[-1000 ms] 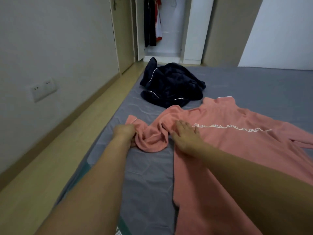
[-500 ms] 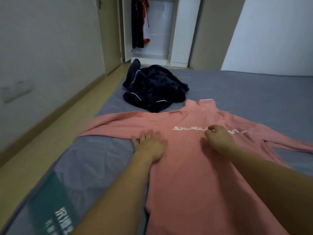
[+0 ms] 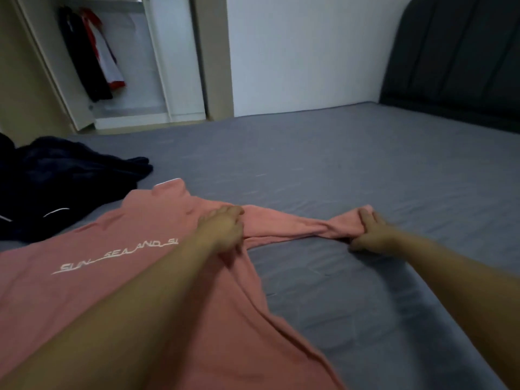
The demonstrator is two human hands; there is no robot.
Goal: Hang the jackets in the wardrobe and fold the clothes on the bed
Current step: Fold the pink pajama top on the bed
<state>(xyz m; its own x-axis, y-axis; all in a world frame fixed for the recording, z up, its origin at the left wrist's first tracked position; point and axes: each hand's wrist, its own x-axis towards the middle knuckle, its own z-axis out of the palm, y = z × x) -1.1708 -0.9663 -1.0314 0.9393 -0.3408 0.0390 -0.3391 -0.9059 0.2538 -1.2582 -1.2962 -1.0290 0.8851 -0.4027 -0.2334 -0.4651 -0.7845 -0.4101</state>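
A pink top point(image 3: 118, 291) is lying spread flat on the grey bed point(image 3: 351, 170), its white lettering facing up and its collar pointing toward the far side. One sleeve point(image 3: 292, 225) is stretching out to the right across the sheet. The left hand point(image 3: 223, 230) is resting at the shoulder where that sleeve begins, fingers curled down into the cloth and seeming to pinch it, though the blur is making the grip hard to read. The right hand point(image 3: 370, 235) is lying on the bunched cuff end of the sleeve, fingers curling over the fabric and gripping it. A dark jacket point(image 3: 53, 181) with thin white piping is lying crumpled on the bed to the left, just beyond the top. Behind it, the wardrobe point(image 3: 157, 66) is standing open, with dark and red-and-white garments point(image 3: 92, 52) hanging inside. A dark padded headboard point(image 3: 455, 52) is rising at the far right.
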